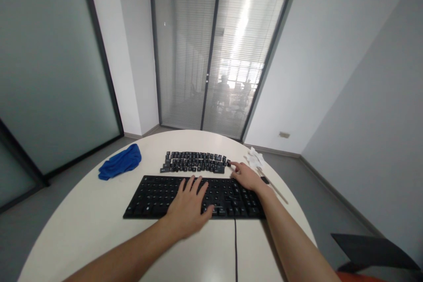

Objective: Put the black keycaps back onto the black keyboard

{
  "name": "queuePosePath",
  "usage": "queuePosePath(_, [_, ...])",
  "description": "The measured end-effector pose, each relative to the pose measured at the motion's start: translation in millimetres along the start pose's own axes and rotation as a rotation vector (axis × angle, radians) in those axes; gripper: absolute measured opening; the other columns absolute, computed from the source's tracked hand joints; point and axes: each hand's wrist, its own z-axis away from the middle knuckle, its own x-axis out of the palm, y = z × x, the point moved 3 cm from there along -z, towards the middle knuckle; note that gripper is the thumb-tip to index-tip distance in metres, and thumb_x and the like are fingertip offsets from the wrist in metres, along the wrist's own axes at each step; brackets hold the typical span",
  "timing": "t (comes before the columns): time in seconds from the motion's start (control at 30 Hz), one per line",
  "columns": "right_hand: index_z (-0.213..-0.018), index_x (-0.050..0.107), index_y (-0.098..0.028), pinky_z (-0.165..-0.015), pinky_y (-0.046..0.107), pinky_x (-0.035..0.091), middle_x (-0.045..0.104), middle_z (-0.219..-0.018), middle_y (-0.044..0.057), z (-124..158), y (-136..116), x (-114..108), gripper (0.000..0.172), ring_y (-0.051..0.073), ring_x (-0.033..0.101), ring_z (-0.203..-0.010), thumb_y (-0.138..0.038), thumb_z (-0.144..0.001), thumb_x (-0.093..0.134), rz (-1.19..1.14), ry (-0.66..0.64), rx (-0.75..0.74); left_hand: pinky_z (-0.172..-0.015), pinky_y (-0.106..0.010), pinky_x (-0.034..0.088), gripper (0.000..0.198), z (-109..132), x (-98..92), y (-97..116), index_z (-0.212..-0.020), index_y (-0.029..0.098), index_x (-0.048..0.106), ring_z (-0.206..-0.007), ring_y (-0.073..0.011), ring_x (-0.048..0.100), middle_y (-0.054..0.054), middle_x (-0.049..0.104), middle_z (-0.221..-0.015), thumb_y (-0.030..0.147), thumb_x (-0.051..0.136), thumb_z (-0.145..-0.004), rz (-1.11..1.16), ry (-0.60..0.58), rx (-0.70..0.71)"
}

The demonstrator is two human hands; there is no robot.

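A black keyboard (152, 198) lies across the white round table, with many of its keycaps off and bare key posts showing. My left hand (187, 211) rests on its middle, fingers spread and holding nothing. Beyond the keyboard, loose black keycaps (194, 161) are laid out in rows. My right hand (246, 176) reaches over the keyboard's right part to the end of those rows. Its index finger is stretched out, its tip at a small black keycap (228, 163), apparently touching it. The thumb looks apart from that fingertip, and the remaining fingers are partly hidden.
A blue cloth (120, 163) lies at the table's left. At the right are crumpled white tissue (255, 157) and a thin brush-like stick (276, 189) with a dark part beside it. The keyboard cable (235, 246) runs toward me. A dark chair (373, 251) stands lower right.
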Motion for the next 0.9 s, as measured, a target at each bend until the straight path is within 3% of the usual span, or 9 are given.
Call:
queuePosePath(0.33, [-0.097, 0.068, -0.020, -0.069, 0.026, 0.042, 0.072, -0.086, 0.004, 3.2, 0.9, -2.2, 0.021, 0.019, 0.064, -0.077, -0.024, -0.077, 0.064, -0.038, 0.086, 0.141, -0.117, -0.056, 0.018, 0.067, 0.4, -1.0, -0.1, -0.148, 0.018, 0.041, -0.144, -0.0355, 0.025, -0.012, 0.033, -0.157, 0.057, 0.038, -0.093, -0.001, -0.004, -0.001])
queuePosePath(0.57, [-0.099, 0.073, -0.018, -0.076, 0.031, 0.046, 0.074, -0.098, 0.009, 11.8, -5.0, -14.1, 0.025, 0.023, 0.067, -0.083, -0.034, -0.084, 0.059, -0.070, 0.137, 0.141, -0.118, -0.056, 0.018, 0.066, 0.7, -3.8, 1.1, -0.147, 0.018, 0.042, -0.145, -0.0353, 0.025, -0.013, 0.034, -0.156, 0.056, 0.039, -0.093, 0.004, -0.006, -0.006])
queuePosePath(0.77, [-0.100, 0.074, -0.018, -0.084, 0.034, 0.049, 0.075, -0.097, 0.007, 32.1, -27.7, -32.9, 0.032, 0.023, 0.066, -0.090, -0.042, -0.085, 0.059, -0.318, -0.074, -0.158, -0.117, -0.057, 0.018, 0.066, 0.6, -0.1, 0.5, -0.147, 0.018, 0.042, -0.144, -0.0357, 0.026, -0.013, 0.034, -0.156, 0.056, 0.038, -0.093, -0.003, 0.001, -0.005])
queuePosePath(0.9, [-0.096, 0.075, -0.017, -0.085, 0.035, 0.049, 0.075, -0.089, 0.005, 41.4, -33.2, -36.2, 0.030, 0.023, 0.067, -0.086, -0.041, -0.081, 0.065, -0.378, -0.217, -0.172, -0.117, -0.056, 0.018, 0.066, 0.5, 1.4, -0.3, -0.147, 0.018, 0.042, -0.144, -0.0356, 0.026, -0.013, 0.035, -0.156, 0.056, 0.039, -0.093, -0.004, 0.004, -0.004])
